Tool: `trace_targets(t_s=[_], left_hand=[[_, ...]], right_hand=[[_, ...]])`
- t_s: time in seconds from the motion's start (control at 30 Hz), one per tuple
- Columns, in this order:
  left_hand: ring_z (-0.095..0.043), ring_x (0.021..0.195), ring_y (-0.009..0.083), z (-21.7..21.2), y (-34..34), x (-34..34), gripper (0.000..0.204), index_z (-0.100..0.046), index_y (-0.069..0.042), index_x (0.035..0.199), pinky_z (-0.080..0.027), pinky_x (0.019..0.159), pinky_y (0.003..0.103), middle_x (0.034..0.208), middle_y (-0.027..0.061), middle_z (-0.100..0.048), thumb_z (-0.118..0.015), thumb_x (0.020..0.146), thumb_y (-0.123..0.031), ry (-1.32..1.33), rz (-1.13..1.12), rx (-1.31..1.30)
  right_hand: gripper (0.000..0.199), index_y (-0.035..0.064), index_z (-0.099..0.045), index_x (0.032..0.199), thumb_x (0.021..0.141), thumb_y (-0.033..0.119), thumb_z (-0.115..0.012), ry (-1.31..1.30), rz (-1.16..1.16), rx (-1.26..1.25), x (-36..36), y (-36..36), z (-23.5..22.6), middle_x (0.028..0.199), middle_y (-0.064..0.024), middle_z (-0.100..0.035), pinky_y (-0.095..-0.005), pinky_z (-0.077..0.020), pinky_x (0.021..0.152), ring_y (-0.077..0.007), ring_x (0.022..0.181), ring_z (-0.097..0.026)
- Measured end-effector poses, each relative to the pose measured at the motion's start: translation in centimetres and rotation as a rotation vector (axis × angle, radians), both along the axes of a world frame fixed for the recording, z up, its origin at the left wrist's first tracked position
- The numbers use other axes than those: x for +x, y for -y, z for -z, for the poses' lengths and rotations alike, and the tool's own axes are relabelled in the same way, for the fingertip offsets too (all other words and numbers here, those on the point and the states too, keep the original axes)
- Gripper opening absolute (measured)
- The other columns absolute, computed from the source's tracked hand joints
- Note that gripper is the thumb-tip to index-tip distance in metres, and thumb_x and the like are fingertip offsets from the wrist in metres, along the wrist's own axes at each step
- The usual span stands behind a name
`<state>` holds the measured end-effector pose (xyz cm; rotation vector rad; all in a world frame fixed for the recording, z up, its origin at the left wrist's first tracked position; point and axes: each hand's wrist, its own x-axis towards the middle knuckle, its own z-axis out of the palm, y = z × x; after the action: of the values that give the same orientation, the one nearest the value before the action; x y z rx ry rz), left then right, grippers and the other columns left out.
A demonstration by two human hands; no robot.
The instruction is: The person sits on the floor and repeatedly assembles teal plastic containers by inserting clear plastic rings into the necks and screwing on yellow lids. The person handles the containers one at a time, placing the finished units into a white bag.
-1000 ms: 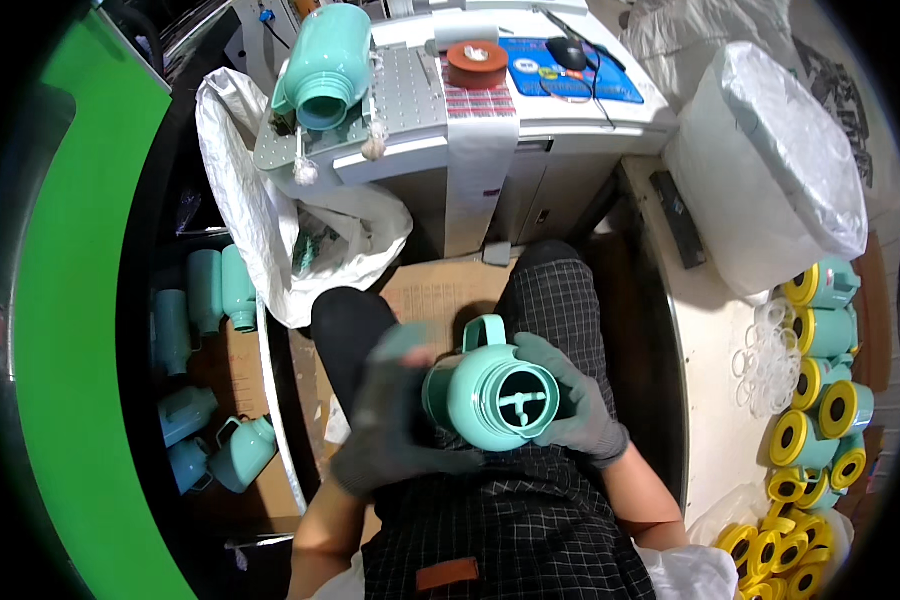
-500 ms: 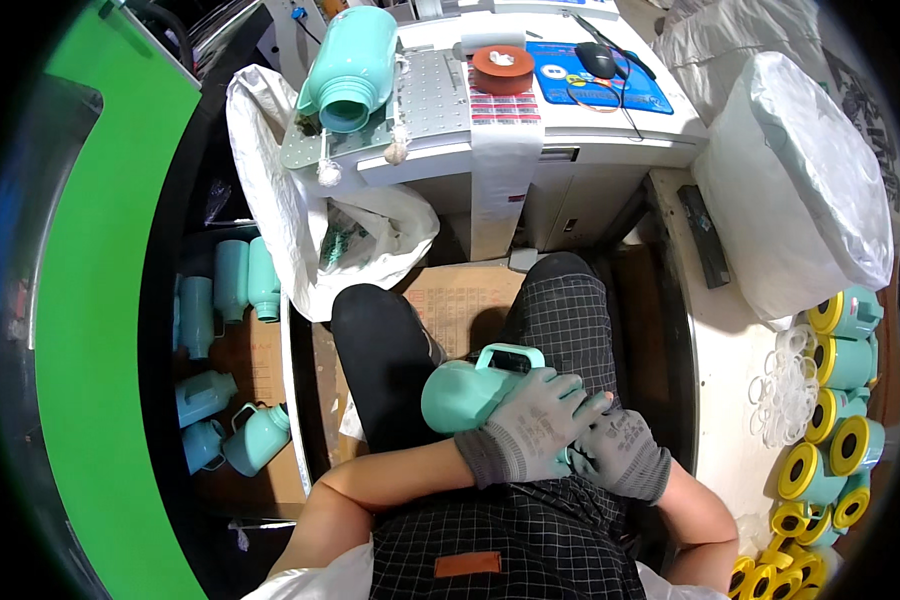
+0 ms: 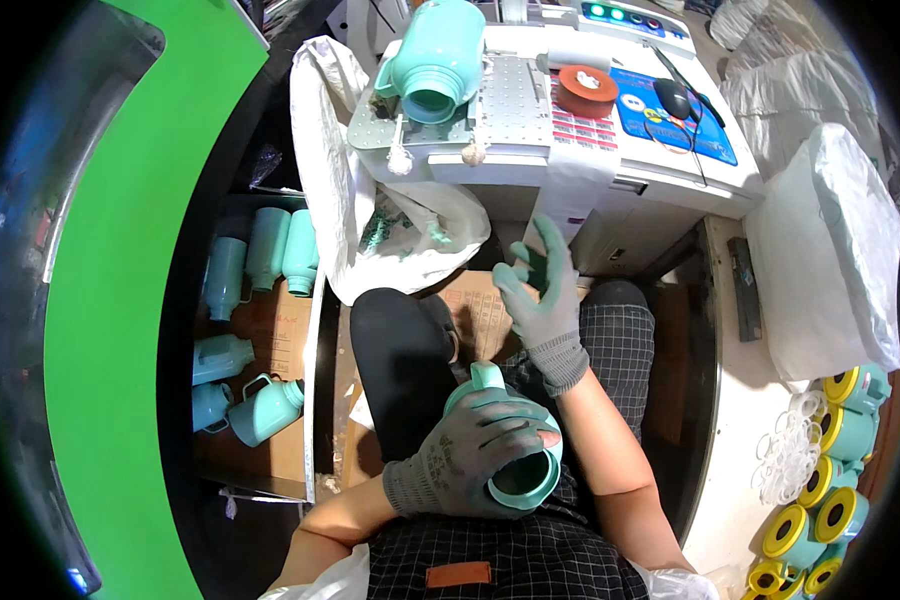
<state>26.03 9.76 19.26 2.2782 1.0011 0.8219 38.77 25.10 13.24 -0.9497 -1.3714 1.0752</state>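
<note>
A teal plastic jug (image 3: pixel 505 478) with a handle rests on my lap, its open mouth facing up toward me. My left hand (image 3: pixel 465 455), in a grey glove, is wrapped over the jug's body and rim. My right hand (image 3: pixel 542 290), also gloved, is lifted off the jug with fingers spread. It hovers above my knees, just below the front of the white machine (image 3: pixel 570 170). A second teal jug (image 3: pixel 435 60) lies on its side on the machine's perforated plate, mouth toward me.
A red tape roll (image 3: pixel 585 90) and a black mouse (image 3: pixel 675 97) sit on the machine top. White sacks (image 3: pixel 830 260) stand to the right, above yellow-and-teal lids (image 3: pixel 835 490). On the left, a cardboard box (image 3: pixel 270 320) holds several teal jugs beside a green panel (image 3: pixel 100 300).
My right hand has let go of the jug and risen toward the machine. My left hand has shifted over the jug's top and now holds it alone.
</note>
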Motion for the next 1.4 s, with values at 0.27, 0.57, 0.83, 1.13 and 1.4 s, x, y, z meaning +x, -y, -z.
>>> trace_targets(t_s=[0.27, 0.57, 0.83, 1.13, 1.4], left_hand=[[-0.067, 0.118, 0.0377, -0.7, -3.7, -0.2, 0.077, -0.061, -0.009, 0.13, -0.048, 0.107, 0.053, 0.126, 0.0149, -0.07, -0.097, 0.066, -0.032, 0.102, -0.011, -0.123], [-0.07, 0.105, 0.0308, 1.6, -7.7, 5.9, 0.079, -0.061, -0.006, 0.129, -0.056, 0.094, 0.043, 0.117, 0.0131, -0.071, -0.092, 0.056, -0.01, -0.003, 0.149, -0.211], [-0.062, 0.113, 0.0335, 1.6, -7.7, 7.0, 0.108, -0.046, -0.01, 0.15, -0.053, 0.096, 0.048, 0.129, 0.0154, -0.059, -0.1, 0.06, -0.032, -0.023, 0.097, -0.005], [-0.065, 0.108, 0.0355, 0.1, -6.9, 5.7, 0.064, -0.068, -0.011, 0.124, -0.059, 0.084, 0.047, 0.127, 0.0083, -0.061, -0.091, 0.067, -0.031, -0.135, 0.1, 0.242], [-0.065, 0.093, 0.0331, 0.9, -7.6, 4.1, 0.037, -0.071, -0.009, 0.082, -0.055, 0.08, 0.049, 0.098, 0.007, -0.065, -0.087, 0.07, -0.04, -0.057, 0.119, 0.162]], right_hand=[[0.009, -0.0015, -0.072, 0.1, 0.091, 0.001, -0.07, 0.319, 0.265, 0.236, 13.1, 8.2, 1.2, 0.113, -0.0164, -0.071, -0.0373, -0.0544, 0.093, -0.0261, 0.105, -0.068], [0.025, 0.0026, -0.069, 0.12, 0.096, 0.013, -0.067, 0.937, 1.221, -0.173, 38.0, 18.8, 4.7, 0.125, -0.02, -0.068, -0.0434, -0.0557, 0.095, -0.0384, 0.111, -0.068], [0.014, 0.0043, -0.069, 0.11, 0.097, 0.011, -0.067, 0.898, 1.173, -0.036, 38.5, 16.1, 6.3, 0.102, -0.0175, -0.07, -0.0409, -0.0566, 0.078, -0.0317, 0.086, -0.071], [0.027, 0.0104, -0.073, 0.101, 0.077, 0.022, -0.081, 0.748, 0.04, 0.542, 15.6, 10.6, -4.3, 0.11, -0.0059, -0.07, -0.0411, -0.0558, 0.09, -0.0281, 0.099, -0.069], [0.049, 0.0077, -0.071, 0.109, 0.08, 0.044, -0.085, 0.795, -0.158, 0.489, 14.0, 11.3, -5.4, 0.12, -0.0096, -0.067, -0.0495, -0.0481, 0.102, -0.0291, 0.112, -0.065]])
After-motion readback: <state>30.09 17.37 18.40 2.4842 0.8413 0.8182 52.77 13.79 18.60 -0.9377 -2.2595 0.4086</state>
